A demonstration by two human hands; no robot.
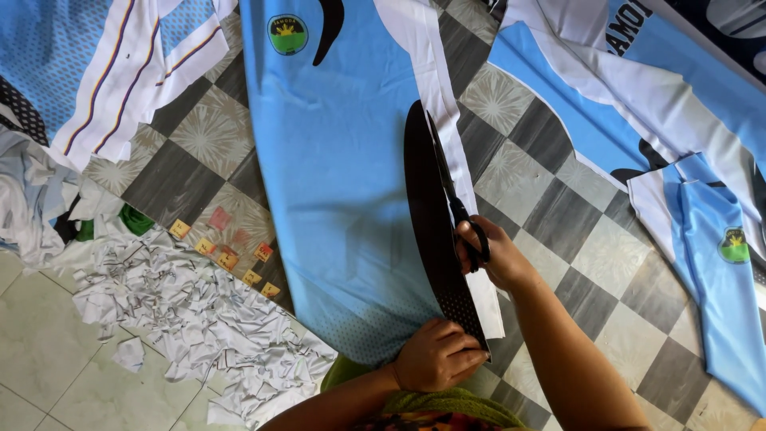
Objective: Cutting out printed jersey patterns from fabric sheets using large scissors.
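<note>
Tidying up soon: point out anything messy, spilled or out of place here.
A heap of white fabric scraps lies strewn across the floor left of the light-blue jersey fabric, with small orange and pink tags scattered along its edge. The right hand works scissors while the left hand pins the fabric.

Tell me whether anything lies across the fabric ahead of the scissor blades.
Nothing visible does. The scissors in the right hand point up along the black band beside the white strip; the fabric ahead lies bare. The left hand presses down behind the blades.
</note>
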